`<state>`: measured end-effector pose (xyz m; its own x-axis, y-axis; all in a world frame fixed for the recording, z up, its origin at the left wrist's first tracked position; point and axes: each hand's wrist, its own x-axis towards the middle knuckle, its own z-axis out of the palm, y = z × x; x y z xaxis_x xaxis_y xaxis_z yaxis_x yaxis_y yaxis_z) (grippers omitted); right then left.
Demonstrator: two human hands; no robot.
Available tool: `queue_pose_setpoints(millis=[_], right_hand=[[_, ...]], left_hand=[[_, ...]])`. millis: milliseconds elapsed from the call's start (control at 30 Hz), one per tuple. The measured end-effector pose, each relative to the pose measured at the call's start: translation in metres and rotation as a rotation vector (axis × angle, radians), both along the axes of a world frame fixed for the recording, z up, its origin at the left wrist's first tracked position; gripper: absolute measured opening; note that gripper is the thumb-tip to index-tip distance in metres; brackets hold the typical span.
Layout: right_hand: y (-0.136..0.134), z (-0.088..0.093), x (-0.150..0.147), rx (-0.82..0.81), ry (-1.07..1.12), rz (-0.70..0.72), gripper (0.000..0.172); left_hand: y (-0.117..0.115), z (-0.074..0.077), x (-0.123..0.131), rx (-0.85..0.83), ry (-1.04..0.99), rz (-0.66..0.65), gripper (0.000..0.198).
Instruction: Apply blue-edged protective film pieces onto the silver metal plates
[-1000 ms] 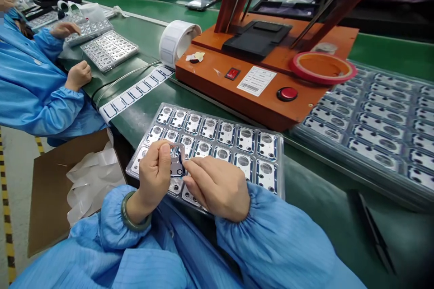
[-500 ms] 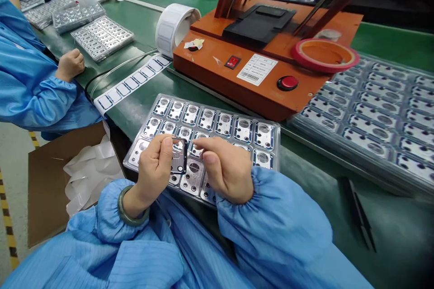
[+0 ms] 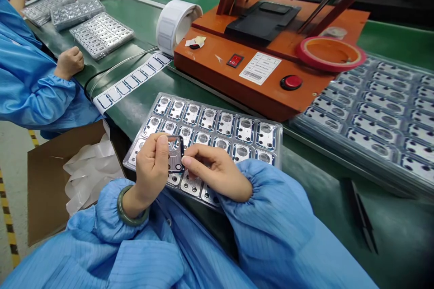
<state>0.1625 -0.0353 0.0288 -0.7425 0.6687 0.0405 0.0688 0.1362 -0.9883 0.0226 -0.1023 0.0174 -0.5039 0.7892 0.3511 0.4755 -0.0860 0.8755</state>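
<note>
Blue cloth covers the arm of a co-worker at the far left, whose hand (image 3: 69, 62) rests curled on the green table (image 3: 142, 20). Below it is a brown box (image 3: 47, 180) with white strips (image 3: 90, 174) in it. Next comes a row of stickers (image 3: 132, 79), lying flat. A green ring (image 3: 131, 221) goes around the left wrist. The left hand (image 3: 152, 167) pinches a small plate (image 3: 175, 158) with a dark rim, up over the near tray (image 3: 278, 142) of silver parts. The right hand (image 3: 217, 169) has its thumb at the plate's right edge; I cannot tell if it grips it. Past the tray sits an orange machine (image 3: 230, 81) with a pink tape (image 3: 301, 54) on it. Black tweezers (image 3: 359, 214) lie on the table at the right, near more trays (image 3: 369, 117).
</note>
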Motion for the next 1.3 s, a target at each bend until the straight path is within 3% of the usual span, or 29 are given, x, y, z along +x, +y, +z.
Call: queue_pose_setpoints(millis=[267,667,1300], right_hand=[[-0.001,0.002,-0.001,-0.173,0.065,0.031,0.030],[-0.006,0.001,0.001,0.028,0.069,-0.109,0.026],[-0.005,-0.004,0.001,0.090,0.070,-0.209,0.032]], left_hand=[[-0.001,-0.001,0.001,0.005,-0.033,-0.004,0.028],[-0.003,-0.002,0.009,0.053,0.007,-0.072,0.026],[-0.004,-0.004,0.013,0.003,-0.007,-0.233,0.022]])
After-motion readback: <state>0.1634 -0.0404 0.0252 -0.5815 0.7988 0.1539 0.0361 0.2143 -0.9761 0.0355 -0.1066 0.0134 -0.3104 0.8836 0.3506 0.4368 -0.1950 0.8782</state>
